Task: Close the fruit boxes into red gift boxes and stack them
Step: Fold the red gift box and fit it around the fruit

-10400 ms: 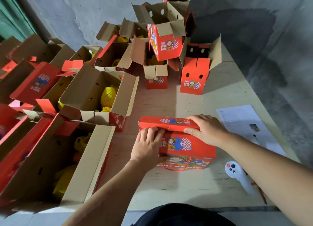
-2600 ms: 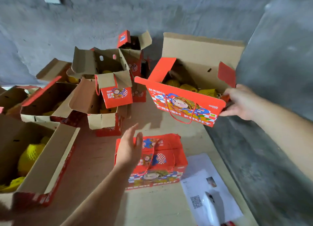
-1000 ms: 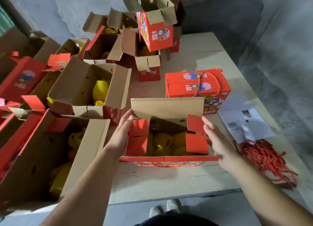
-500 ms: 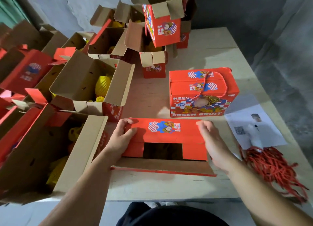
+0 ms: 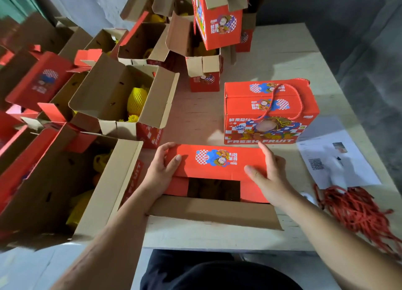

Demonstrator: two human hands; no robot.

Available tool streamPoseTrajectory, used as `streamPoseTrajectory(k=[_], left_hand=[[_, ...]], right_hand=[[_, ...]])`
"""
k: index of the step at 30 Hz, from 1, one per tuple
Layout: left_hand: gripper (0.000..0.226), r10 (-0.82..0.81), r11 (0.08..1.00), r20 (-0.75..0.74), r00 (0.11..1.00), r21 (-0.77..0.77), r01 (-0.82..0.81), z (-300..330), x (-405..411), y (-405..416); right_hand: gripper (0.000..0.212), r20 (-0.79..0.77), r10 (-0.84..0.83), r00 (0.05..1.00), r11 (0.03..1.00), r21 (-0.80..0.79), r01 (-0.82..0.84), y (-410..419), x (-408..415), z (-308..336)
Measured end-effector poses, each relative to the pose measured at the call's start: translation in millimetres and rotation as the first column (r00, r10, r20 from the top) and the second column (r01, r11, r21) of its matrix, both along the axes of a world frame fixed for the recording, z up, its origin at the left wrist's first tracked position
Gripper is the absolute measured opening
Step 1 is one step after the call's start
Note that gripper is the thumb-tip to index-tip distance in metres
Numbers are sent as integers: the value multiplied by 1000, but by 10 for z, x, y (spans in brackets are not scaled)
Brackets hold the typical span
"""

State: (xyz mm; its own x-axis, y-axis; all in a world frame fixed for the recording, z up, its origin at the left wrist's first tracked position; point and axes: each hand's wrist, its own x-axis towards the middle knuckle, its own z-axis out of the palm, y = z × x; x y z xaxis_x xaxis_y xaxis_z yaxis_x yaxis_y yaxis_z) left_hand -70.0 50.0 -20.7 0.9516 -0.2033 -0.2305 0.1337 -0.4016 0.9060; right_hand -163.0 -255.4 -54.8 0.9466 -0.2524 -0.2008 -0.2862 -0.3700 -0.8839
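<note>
Both hands hold the far flap [image 5: 215, 161] of a red gift box [image 5: 214, 186] near the tabletop [image 5: 272, 63] front edge. The left hand [image 5: 159, 173] fingers curl round the flap's left end; the right hand [image 5: 268, 173] grips its right end. A closed gift box [image 5: 268, 113] stands just behind

Both hands held the far flap [image 5: 215, 161] down over the near box [image 5: 214, 187], left hand [image 5: 162, 172] and right hand [image 5: 268, 173] at its ends. A closed box [image 5: 268, 113] stood just beyond; open boxes [image 5: 121, 102] crowded the left.

A red gift box [image 5: 215, 172] sits near the table's front edge, its far flap folded down and its near brown flap open; a closed red box [image 5: 267, 115] stands just behind
</note>
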Motion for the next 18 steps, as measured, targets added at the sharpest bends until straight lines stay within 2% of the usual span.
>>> streamPoseTrajectory(k=[2,5,7,9,11,13,15,16,17,18], left_hand=[[43,12,1000,-17,1000,-10,-12,7,7,10],[41,49,981,-174,984,-174,-80,33,-1,39],[45,45,952,-274,961,-279,-124,44,2,59],[48,37,940,-296,954,-313,-133,38,25,54],[48,34,939,-284,958,-319,-127,24,28,36],[47,53,900,-302,952,-398,-176,10,-14,31],[44,79,832,-361,929,-489,-261,-13,-70,39],[42,93,811,-407,909,-499,-307,-9,-77,41],[40,92,795,-453,887,-502,-339,12,-82,42],[41,79,788,-483,872,-506,-352,29,-88,42]], right_hand=[[53,87,21,996,1000,-2,-21,-38,-68,-9],[48,221,155,963,986,-89,-138,-198,-328,-1],[65,192,290,938,956,-17,-292,-262,-596,3],[87,157,391,907,918,-136,-372,-212,-871,25],[96,242,306,921,944,-205,-260,-46,-1005,107],[89,396,138,908,967,-254,-36,122,-926,244],[61,538,173,825,864,-486,135,221,-695,368],[49,534,248,809,789,-595,151,243,-587,389],[43,477,317,820,724,-680,117,260,-506,398],[46,372,365,853,670,-741,37,276,-467,383]])
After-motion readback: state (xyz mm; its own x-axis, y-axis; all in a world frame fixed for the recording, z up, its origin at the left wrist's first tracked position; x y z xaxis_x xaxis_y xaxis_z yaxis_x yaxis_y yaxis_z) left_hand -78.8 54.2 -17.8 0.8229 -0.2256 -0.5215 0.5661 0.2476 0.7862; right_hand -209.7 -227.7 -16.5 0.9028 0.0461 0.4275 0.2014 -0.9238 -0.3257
